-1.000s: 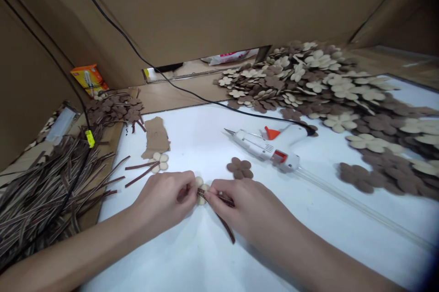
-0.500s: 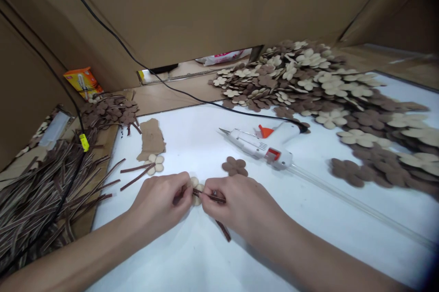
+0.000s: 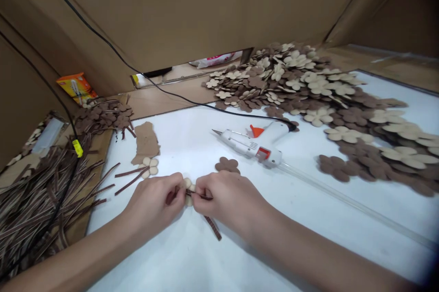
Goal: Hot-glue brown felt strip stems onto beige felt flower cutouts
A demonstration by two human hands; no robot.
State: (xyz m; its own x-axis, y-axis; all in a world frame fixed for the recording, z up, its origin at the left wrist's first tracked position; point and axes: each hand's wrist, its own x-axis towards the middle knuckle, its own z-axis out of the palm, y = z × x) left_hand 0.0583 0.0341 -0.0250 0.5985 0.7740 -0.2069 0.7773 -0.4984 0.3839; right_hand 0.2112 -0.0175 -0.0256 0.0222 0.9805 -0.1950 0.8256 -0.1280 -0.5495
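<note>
View drifted; left hand, right hand pinch strip on flower, glue gun beyond.

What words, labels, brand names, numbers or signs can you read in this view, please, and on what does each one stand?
No text here can be read clearly.
Orange and yellow cardboard box: printed, but too small and blurred to read.
White plastic bag: pink printing, too blurred to read.
White plastic glue gun: no legible text.
</note>
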